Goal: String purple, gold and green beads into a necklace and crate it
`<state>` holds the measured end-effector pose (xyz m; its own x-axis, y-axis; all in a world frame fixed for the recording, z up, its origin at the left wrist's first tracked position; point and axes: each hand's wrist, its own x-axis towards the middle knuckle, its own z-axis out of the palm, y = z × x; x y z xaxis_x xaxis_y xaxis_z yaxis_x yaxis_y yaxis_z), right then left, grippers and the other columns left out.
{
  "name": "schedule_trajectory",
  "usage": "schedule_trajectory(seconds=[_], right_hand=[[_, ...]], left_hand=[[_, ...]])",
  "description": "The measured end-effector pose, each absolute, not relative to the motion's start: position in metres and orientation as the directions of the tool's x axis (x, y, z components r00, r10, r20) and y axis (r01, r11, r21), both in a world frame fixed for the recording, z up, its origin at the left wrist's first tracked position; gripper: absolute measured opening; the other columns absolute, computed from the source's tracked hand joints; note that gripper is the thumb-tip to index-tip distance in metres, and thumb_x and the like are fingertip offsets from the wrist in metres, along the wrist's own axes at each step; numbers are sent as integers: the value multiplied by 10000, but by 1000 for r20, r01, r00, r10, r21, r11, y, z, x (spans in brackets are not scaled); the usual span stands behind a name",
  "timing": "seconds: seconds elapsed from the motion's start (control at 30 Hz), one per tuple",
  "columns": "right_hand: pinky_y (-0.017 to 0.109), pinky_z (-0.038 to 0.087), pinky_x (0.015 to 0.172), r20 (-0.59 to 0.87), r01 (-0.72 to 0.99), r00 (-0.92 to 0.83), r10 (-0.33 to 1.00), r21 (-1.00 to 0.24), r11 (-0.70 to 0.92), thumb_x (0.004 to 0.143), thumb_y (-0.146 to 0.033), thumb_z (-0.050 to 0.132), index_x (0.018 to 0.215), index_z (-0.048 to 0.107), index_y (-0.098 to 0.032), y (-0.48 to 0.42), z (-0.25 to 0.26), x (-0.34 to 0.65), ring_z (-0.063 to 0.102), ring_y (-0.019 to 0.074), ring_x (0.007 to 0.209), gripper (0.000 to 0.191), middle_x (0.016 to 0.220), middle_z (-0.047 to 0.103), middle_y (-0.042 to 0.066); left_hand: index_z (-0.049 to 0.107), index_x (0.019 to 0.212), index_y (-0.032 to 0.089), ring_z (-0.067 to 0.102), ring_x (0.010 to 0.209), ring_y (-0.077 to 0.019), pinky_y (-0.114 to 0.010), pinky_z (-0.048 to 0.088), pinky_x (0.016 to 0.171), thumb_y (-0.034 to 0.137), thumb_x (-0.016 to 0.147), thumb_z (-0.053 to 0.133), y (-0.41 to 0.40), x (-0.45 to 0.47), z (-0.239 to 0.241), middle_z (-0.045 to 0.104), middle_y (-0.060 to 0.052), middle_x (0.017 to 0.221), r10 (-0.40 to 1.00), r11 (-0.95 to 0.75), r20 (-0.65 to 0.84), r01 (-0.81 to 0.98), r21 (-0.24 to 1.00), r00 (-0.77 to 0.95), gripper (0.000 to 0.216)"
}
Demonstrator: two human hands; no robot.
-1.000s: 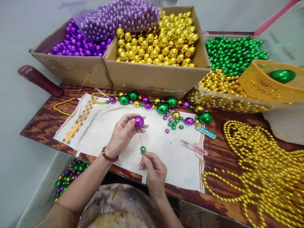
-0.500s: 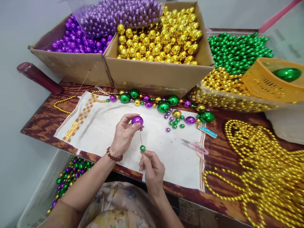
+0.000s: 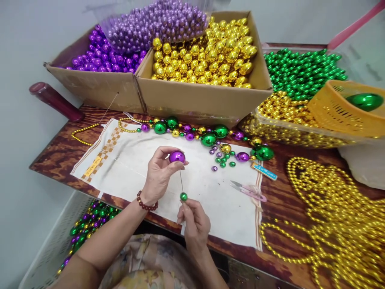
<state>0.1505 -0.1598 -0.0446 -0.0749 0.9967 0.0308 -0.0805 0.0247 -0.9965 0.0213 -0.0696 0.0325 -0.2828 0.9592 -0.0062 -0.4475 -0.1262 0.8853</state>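
Between the thumb and fingers of my left hand (image 3: 157, 177) is a large shiny purple bead (image 3: 177, 156). From its underside a thin needle (image 3: 181, 181) runs down towards my right hand (image 3: 196, 226). A small green bead (image 3: 183, 196) sits on the needle just above my right fingertips, which are pinched together around its lower end. Both hands are over a white towel (image 3: 120, 176). Beyond them lies a strand of purple, green and gold beads (image 3: 208, 139). Small loose green beads (image 3: 223, 164) and lilac beads (image 3: 214, 168) rest on the towel.
Pink-handled thread snips (image 3: 248, 190) and a blue-labelled strip (image 3: 264, 170) lie at right. Gold bead chains (image 3: 339, 212) cover the table's right side. Cardboard boxes (image 3: 198, 100) of beads stand behind, beside an orange basket (image 3: 339, 108). A white crate (image 3: 51, 237) is at lower left.
The whole view has shifted slightly downward. Both hands keep their grips, and the green bead is a little farther from the purple bead along the needle.
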Motion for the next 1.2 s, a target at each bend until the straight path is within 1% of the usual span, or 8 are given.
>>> schedule_trajectory(seconds=[0.13, 0.33, 0.47, 0.63, 0.87, 1.0, 1.1, 1.2], right_hand=[[184, 438, 450, 54, -58, -91, 994, -997, 49, 995, -228, 495, 950, 626, -188, -172, -48, 155, 548, 84, 422, 144, 553, 582, -52], [198, 444, 428, -40, -100, -46, 998, -994, -44, 992, -295, 508, 933, 611, -174, -172, -35, 151, 523, 90, 395, 170, 527, 549, -57], [202, 430, 427, -87, -109, -61, 994, -990, -93, 988, -333, 516, 914, 607, -175, -165, -28, 147, 517, 92, 401, 197, 534, 556, -49], [209, 424, 455, -50, -80, -58, 997, -995, -54, 986, -321, 519, 895, 614, -179, -161, -35, 151, 522, 93, 429, 193, 557, 564, -44], [233, 458, 518, -21, -88, -40, 999, -996, -24, 999, -322, 499, 907, 620, -178, -159, -41, 150, 545, 103, 492, 209, 600, 573, -33], [234, 456, 517, -30, -72, -41, 999, -997, -32, 1000, -347, 497, 899, 618, -176, -157, -46, 148, 542, 106, 491, 233, 600, 575, -28], [230, 439, 485, -69, -43, -90, 994, -996, -73, 992, -374, 502, 894, 617, -176, -158, -51, 153, 531, 109, 468, 249, 591, 564, -28], [225, 439, 468, -129, -11, -70, 989, -991, -130, 973, -407, 526, 858, 617, -180, -164, -55, 165, 525, 111, 461, 270, 595, 558, -25]], left_hand=[[605, 937, 184, 626, 651, -94, -229, 518, 631, 368, 666, 885, -64, 20, 33, 633, 13, 815, 951, -124, -27, -461, 879, -307, 431], [629, 964, 189, 602, 769, -97, -214, 522, 697, 304, 691, 872, -70, 27, 23, 639, -8, 897, 965, -92, -22, -419, 903, -260, 383], [628, 975, 192, 600, 763, -101, -217, 521, 690, 324, 726, 848, -73, 27, 19, 639, -13, 901, 964, -94, -18, -403, 911, -264, 357], [664, 1027, 207, 623, 831, -115, -238, 544, 757, 284, 734, 844, -77, 25, 22, 646, -41, 1028, 976, -124, 42, -381, 916, -216, 352], [714, 1093, 251, 640, 940, -158, -289, 550, 871, 231, 755, 824, -89, 27, 31, 633, -53, 1102, 952, -269, 211, -278, 922, -223, 356], [704, 1106, 242, 670, 908, -155, -270, 560, 821, 252, 793, 792, -90, 26, 27, 658, -64, 1127, 977, -167, 102, -367, 915, -189, 325], [685, 1103, 234, 669, 853, -145, -271, 559, 765, 321, 818, 766, -72, 19, 18, 668, -53, 1075, 970, -111, 16, -387, 915, -242, 309], [675, 1097, 219, 631, 860, -156, -294, 544, 747, 374, 823, 744, -37, 9, 2, 645, -50, 1047, 952, -87, 22, -204, 975, -304, 322]])
